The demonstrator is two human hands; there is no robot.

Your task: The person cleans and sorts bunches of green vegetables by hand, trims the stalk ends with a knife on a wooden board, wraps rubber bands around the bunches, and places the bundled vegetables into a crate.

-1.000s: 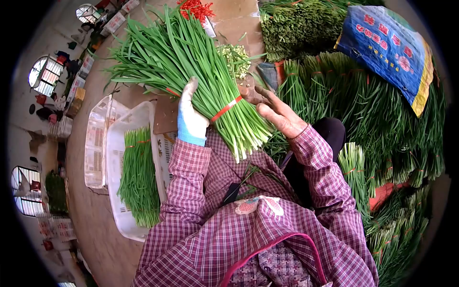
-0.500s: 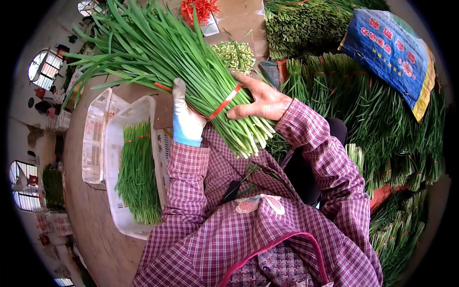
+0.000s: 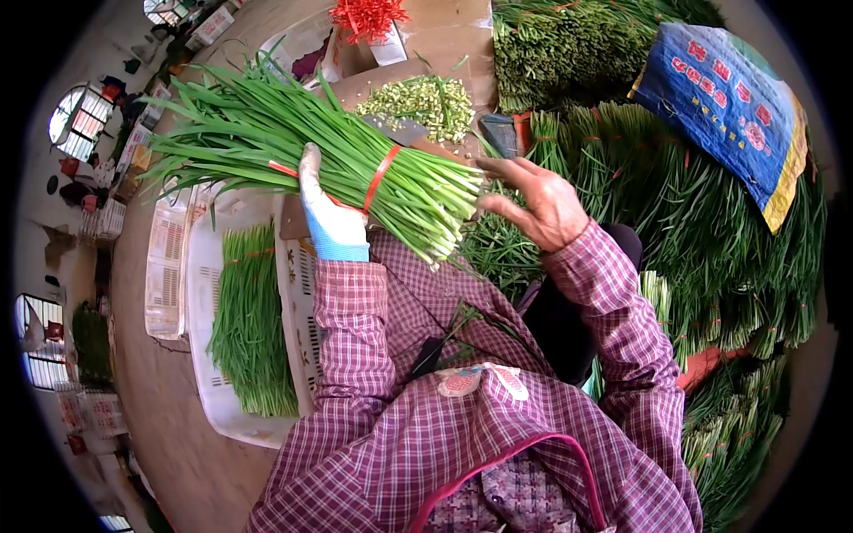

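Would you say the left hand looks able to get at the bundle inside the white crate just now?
Probably not: the left hand is busy supporting a banded green bundle, though the crate bundle itself lies uncovered.

Forward and Down from the Head

We look from one head-worn camera, over the plaid jacket to the left hand and right hand close below; our wide, round view takes in distant windows at left.
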